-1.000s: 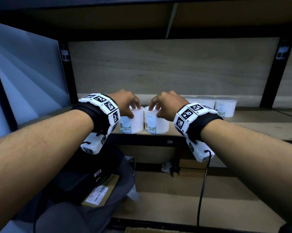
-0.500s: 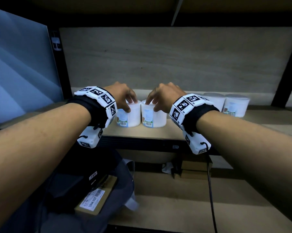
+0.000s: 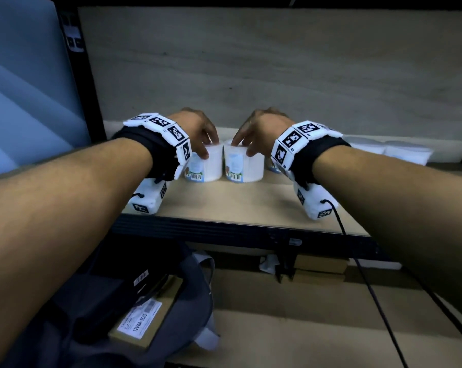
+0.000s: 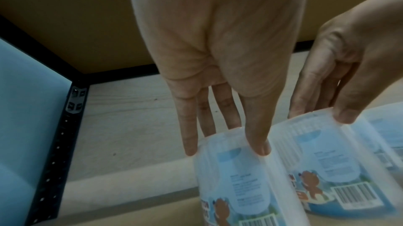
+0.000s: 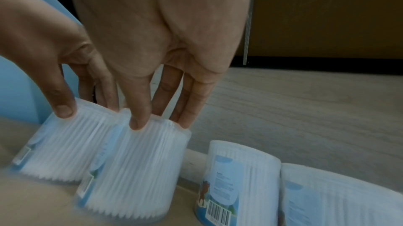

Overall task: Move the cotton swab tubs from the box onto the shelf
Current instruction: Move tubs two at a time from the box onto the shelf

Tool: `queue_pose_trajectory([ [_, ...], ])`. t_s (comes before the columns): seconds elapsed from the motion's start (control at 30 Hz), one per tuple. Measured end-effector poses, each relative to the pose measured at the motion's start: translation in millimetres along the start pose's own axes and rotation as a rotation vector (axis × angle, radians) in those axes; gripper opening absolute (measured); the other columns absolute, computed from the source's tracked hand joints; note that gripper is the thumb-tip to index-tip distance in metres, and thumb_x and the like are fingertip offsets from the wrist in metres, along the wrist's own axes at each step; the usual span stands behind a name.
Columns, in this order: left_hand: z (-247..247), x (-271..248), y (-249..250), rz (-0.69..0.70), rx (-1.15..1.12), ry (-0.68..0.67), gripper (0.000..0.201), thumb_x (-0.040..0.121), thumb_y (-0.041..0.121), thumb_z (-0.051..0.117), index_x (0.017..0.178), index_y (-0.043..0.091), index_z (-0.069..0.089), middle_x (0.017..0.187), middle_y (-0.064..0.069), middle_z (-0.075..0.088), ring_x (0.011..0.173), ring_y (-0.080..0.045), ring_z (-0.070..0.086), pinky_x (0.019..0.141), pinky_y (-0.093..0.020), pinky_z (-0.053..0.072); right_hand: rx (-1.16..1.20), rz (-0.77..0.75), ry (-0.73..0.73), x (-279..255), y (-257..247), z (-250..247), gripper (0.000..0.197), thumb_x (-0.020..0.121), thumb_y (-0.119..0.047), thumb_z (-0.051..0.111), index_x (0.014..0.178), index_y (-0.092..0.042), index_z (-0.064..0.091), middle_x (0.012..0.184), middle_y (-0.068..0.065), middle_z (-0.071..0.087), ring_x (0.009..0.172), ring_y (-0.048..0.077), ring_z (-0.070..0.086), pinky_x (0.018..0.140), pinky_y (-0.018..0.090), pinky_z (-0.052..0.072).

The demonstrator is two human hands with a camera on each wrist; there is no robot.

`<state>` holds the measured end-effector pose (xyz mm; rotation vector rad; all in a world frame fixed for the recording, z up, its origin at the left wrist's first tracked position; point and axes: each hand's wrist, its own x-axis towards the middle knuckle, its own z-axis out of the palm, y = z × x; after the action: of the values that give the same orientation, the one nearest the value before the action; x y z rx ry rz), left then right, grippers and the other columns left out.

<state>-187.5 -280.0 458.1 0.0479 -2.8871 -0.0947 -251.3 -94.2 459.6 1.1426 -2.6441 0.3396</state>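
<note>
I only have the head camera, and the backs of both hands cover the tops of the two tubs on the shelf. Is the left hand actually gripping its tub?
Observer: Yes. The left wrist view shows the left hand pinching the top rim of the left tub, thumb on the near side, fingers on the far side.
Operator: And the right hand?
Observer: The same. The right hand pinches the right tub at its rim, thumb in front, fingers behind.
Operator: My right wrist hides the next tub. Any room there?
Observer: The right wrist view shows the neighbouring tub standing apart from the right tub, with a strip of shelf between them.
</note>
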Motion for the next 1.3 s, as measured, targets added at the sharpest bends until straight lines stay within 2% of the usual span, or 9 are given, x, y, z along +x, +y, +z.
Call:
queue_pose_trajectory([
  [0.27, 4.5, 30.5, -7.1, -0.045, -0.018, -0.006, 0.046, 0.073, 0.018, 0.083, 0.117, 0.025, 0.071, 0.112, 0.005, 0.072, 0.103, -0.012, 0.065, 0.087, -0.018, 0.044, 0.042, 0.066, 0.020, 31.6, 15.1, 11.7, 0.046, 0.069, -0.002, 0.074, 0.100, -0.036, 0.078, 0.098, -0.006, 0.074, 0.091, 0.013, 0.069, 0.075, 0.017, 0.046],
  [0.43, 10.6, 46.0, -8.8, -0.038, -0.022, 0.012, 0.045, 0.072, 0.016, 0.084, 0.115, 0.024, 0.072, 0.110, 0.002, 0.072, 0.101, -0.011, 0.065, 0.086, -0.017, 0.042, 0.067, 0.085, 0.044, 39.9, 24.0, 14.5, 0.047, 0.069, -0.001, 0.075, 0.099, -0.037, 0.078, 0.103, -0.002, 0.073, 0.094, 0.016, 0.069, 0.084, 0.023, 0.052],
  [0.57, 12.6, 53.6, -6.5, -0.027, -0.015, 0.022, 0.046, 0.071, 0.015, 0.084, 0.114, 0.023, 0.072, 0.109, 0.001, 0.073, 0.097, -0.010, 0.065, 0.082, -0.016, 0.038, 0.036, 0.084, 0.059, 39.7, 29.7, 13.4, 0.045, 0.073, 0.000, 0.073, 0.102, -0.034, 0.078, 0.104, -0.002, 0.074, 0.095, 0.016, 0.069, 0.082, 0.020, 0.050],
  [0.8, 15.1, 58.5, -0.9, -0.010, -0.009, 0.039, 0.046, 0.071, 0.013, 0.084, 0.115, 0.023, 0.072, 0.108, 0.001, 0.073, 0.101, -0.014, 0.067, 0.086, -0.018, 0.044, 0.016, 0.109, 0.071, 38.6, 32.7, 12.5, 0.043, 0.076, -0.002, 0.071, 0.104, -0.035, 0.077, 0.105, -0.003, 0.075, 0.097, 0.013, 0.068, 0.079, 0.014, 0.042],
  [0.93, 15.3, 56.0, 1.3, -0.018, -0.026, 0.025, 0.049, 0.073, 0.011, 0.082, 0.120, 0.022, 0.070, 0.113, -0.002, 0.072, 0.097, -0.013, 0.064, 0.084, -0.017, 0.040, 0.009, 0.118, 0.099, 37.1, 30.5, 14.1, 0.045, 0.079, -0.002, 0.066, 0.105, -0.038, 0.076, 0.116, 0.002, 0.070, 0.105, 0.017, 0.066, 0.091, 0.021, 0.048],
  [1.03, 13.2, 49.9, 6.7, -0.027, 0.034, -0.026, 0.055, 0.079, 0.014, 0.079, 0.131, 0.023, 0.061, 0.127, 0.000, 0.064, 0.105, -0.017, 0.061, 0.084, -0.019, 0.039, 0.003, 0.121, 0.043, 31.7, 28.9, 10.4, 0.048, 0.083, -0.001, 0.059, 0.111, -0.037, 0.074, 0.121, -0.003, 0.069, 0.108, 0.017, 0.066, 0.090, 0.019, 0.047],
  [1.13, 9.7, 40.1, 16.7, -0.052, 0.077, -0.073, 0.064, 0.083, 0.023, 0.075, 0.142, 0.023, 0.049, 0.141, 0.003, 0.053, 0.125, -0.020, 0.052, 0.096, -0.024, 0.039, -0.022, 0.113, -0.015, 22.8, 28.8, 1.7, 0.051, 0.088, -0.002, 0.057, 0.127, -0.032, 0.064, 0.132, -0.003, 0.063, 0.119, 0.016, 0.060, 0.088, 0.015, 0.039],
  [1.2, 6.5, 31.6, 25.2, -0.056, 0.077, -0.064, 0.065, 0.084, 0.028, 0.074, 0.143, 0.026, 0.047, 0.143, 0.005, 0.050, 0.128, -0.018, 0.049, 0.100, -0.025, 0.038, -0.057, 0.126, -0.010, 11.7, 29.8, -5.1, 0.052, 0.090, -0.007, 0.060, 0.134, -0.034, 0.057, 0.140, -0.005, 0.055, 0.125, 0.017, 0.053, 0.087, 0.017, 0.035],
  [1.3, 1.6, 15.9, 38.8, -0.022, 0.083, 0.003, 0.059, 0.082, 0.032, 0.075, 0.136, 0.029, 0.054, 0.137, 0.006, 0.056, 0.122, -0.017, 0.053, 0.094, -0.023, 0.040, -0.087, 0.134, -0.012, -11.9, 31.1, -15.4, 0.052, 0.088, -0.015, 0.068, 0.136, -0.032, 0.055, 0.141, -0.004, 0.052, 0.127, 0.019, 0.049, 0.085, 0.019, 0.035],
])
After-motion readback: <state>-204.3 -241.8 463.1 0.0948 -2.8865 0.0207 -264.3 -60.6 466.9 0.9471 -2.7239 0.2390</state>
